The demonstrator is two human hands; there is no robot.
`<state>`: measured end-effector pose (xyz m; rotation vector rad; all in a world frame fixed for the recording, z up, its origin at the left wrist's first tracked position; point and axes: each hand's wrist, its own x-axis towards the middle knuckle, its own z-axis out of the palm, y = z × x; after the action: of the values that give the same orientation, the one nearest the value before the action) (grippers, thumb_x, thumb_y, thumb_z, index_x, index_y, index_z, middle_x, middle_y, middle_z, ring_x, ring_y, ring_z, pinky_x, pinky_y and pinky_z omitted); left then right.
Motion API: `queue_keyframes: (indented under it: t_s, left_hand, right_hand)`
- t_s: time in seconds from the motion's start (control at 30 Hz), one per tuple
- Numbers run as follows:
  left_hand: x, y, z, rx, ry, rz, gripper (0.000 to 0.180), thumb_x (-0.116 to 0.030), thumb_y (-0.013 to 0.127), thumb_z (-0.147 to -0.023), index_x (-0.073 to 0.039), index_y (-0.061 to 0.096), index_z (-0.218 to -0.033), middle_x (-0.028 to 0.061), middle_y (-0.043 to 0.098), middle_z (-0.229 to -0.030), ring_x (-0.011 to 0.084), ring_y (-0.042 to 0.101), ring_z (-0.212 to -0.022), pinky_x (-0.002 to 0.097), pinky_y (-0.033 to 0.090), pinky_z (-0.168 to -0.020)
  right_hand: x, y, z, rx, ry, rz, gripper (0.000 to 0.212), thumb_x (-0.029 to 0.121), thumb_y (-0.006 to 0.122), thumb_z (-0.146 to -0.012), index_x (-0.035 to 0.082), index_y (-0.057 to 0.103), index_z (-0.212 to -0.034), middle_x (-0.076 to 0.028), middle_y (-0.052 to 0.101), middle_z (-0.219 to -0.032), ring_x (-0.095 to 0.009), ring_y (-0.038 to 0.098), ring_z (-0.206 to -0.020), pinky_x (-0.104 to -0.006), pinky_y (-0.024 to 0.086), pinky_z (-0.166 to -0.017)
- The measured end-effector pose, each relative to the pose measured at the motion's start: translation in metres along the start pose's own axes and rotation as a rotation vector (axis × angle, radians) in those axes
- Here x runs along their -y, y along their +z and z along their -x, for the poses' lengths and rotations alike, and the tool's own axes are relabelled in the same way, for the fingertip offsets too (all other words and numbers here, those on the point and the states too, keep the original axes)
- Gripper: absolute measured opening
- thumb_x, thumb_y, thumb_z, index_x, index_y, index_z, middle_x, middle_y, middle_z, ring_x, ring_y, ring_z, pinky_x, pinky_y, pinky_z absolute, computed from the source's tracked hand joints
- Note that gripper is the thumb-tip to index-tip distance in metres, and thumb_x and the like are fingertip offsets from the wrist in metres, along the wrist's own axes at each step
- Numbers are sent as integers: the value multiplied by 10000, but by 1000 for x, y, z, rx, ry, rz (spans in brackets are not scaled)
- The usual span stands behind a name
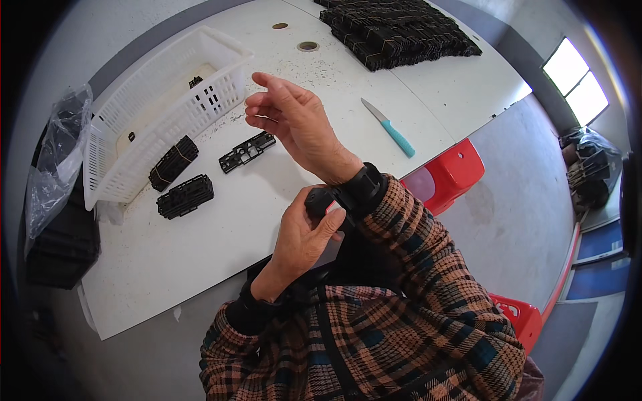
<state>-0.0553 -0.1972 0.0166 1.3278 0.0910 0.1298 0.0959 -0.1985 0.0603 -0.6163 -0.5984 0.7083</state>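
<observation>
My left hand [304,237] is closed around a small black rounded device [318,200] beside my right wrist, its thumb pressed on a red-and-white patch. A black strap [368,190] circles that wrist; the device sits against it. Raised above the table, my right hand [297,123] has its fingers apart and slightly bent, with nothing in them. Left of my hands lies a flat black plastic part [247,152] with cut-outs. Nearby are a stack of black parts [186,197] and a banded bundle of black parts [172,164].
A white slatted basket [167,113] stands at the left, with small black pieces inside. A turquoise-handled knife [399,139] lies to the right. Many banded black parts [401,33] are piled at the far end. Red stools [461,167] stand beside the white table [147,274].
</observation>
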Motion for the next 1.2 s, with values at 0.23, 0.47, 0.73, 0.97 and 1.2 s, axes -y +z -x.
queue_keyframes:
  t_s: [0.23,0.47,0.73,0.97,1.2]
  left_hand:
    - [0,8,1,-11,28,25,385,-223,664,-931,46,492,-1149,60,580,-879,98,576,-678,230,497,-604]
    - [3,19,-1,-18,-7,157,374,-164,675,-919,46,483,-1161,60,578,-902,108,579,-683,244,531,-632]
    - [15,35,4,28,27,215,474,-96,679,-905,31,395,-1262,117,589,-1091,169,626,-945,304,561,-831]
    - [23,33,10,101,-68,118,605,-72,733,-858,42,347,-1309,114,606,-1071,143,621,-977,284,526,-871]
    - [29,4,27,58,-113,105,486,-99,666,-911,42,403,-1294,112,628,-1015,156,640,-928,274,529,-799]
  right_hand:
    - [-4,-2,6,211,-231,783,337,161,549,-995,12,572,-1297,-87,694,-924,-142,656,-829,-270,544,-806]
    - [12,-8,8,414,-539,1501,348,121,592,-958,68,585,-1302,-86,702,-908,-114,655,-814,-254,546,-774]
    - [13,-13,3,206,-127,769,386,212,569,-985,5,541,-1310,-98,690,-915,-145,669,-757,-280,577,-737]
    - [16,-17,15,43,296,164,422,274,525,-1009,-29,512,-1303,-93,671,-934,-124,668,-763,-247,599,-680]
    - [7,-11,38,17,443,-204,445,279,520,-1010,1,467,-1354,-44,641,-950,-80,624,-768,-165,550,-554]
